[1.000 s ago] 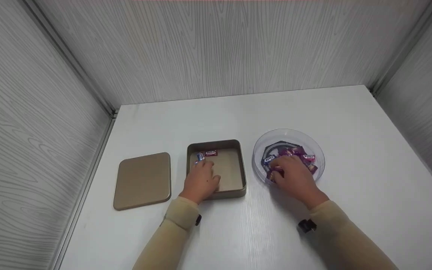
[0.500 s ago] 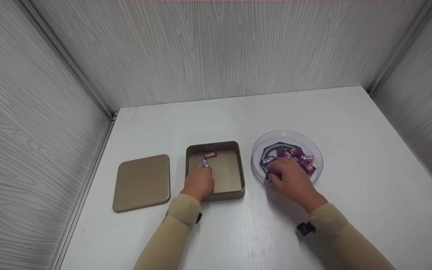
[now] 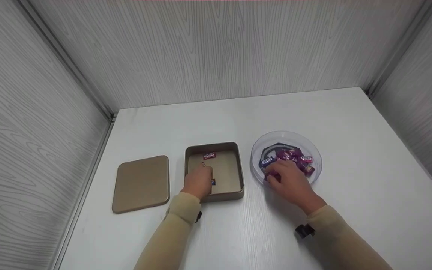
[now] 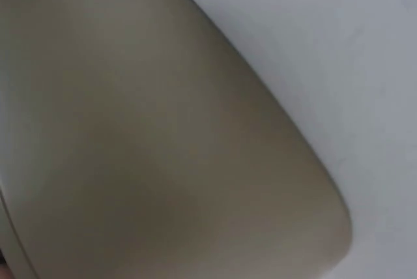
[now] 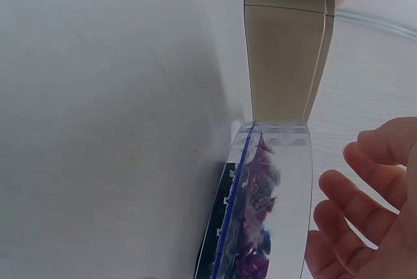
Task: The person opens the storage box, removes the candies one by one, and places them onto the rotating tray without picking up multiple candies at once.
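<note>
My left hand (image 3: 198, 182) is inside the open tan tin (image 3: 241, 168), its fingers curled. A small blue-wrapped candy (image 3: 213, 182) shows at the hand's right side, and the rest of it is hidden by the fingers. A red-wrapped candy (image 3: 209, 155) lies flat near the tin's back wall. Over the front left of a clear round bowl (image 3: 311, 144) is my right hand (image 3: 293, 184). In the right wrist view its fingers (image 5: 355, 201) are loosely bent beside the bowl's rim, with nothing between them. Purple and pink wrapped candies (image 3: 287, 153) and a blue one (image 3: 267, 161) lie in the bowl.
The tin's square tan lid (image 3: 141, 183) lies on the white table (image 3: 238, 116), left of the tin. Pale wood-grain panels (image 3: 216, 48) stand behind and at both sides. The left wrist view shows mainly the tin's outer wall (image 4: 163, 129).
The blue candy has shifted from beyond my left fingertips to the right side of that hand. My left fingers have curled in more. My right hand has stayed over the bowl.
</note>
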The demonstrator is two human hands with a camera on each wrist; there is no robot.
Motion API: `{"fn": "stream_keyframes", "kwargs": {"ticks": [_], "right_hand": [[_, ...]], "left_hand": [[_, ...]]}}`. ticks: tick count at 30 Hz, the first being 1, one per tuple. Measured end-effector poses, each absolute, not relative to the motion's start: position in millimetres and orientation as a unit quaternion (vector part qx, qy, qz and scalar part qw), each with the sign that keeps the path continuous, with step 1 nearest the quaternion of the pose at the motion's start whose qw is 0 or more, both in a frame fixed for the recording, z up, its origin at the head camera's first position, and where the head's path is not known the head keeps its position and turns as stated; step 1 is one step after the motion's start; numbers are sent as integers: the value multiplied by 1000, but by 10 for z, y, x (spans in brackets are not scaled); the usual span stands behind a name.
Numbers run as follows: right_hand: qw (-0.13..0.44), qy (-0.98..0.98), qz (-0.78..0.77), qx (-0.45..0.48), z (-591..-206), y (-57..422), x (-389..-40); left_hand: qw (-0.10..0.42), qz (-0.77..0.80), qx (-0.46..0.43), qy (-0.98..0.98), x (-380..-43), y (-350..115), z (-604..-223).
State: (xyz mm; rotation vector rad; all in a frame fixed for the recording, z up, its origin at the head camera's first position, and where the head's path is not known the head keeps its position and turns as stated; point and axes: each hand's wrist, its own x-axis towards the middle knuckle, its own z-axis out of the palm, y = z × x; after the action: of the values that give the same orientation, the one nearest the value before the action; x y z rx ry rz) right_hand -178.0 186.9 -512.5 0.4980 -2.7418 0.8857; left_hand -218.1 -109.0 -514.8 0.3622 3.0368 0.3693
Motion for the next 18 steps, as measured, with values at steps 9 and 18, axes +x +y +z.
{"fn": "stream_keyframes", "kwargs": {"ticks": [9, 18], "right_hand": [[112, -925, 315, 180, -5113, 1810, -1752], [79, -916, 345, 190, -5026, 1636, -1624]], "left_hand": [[21, 227, 77, 971, -2123, -1069, -5084], [43, 370, 60, 926, -1827, -922, -4905]]}}
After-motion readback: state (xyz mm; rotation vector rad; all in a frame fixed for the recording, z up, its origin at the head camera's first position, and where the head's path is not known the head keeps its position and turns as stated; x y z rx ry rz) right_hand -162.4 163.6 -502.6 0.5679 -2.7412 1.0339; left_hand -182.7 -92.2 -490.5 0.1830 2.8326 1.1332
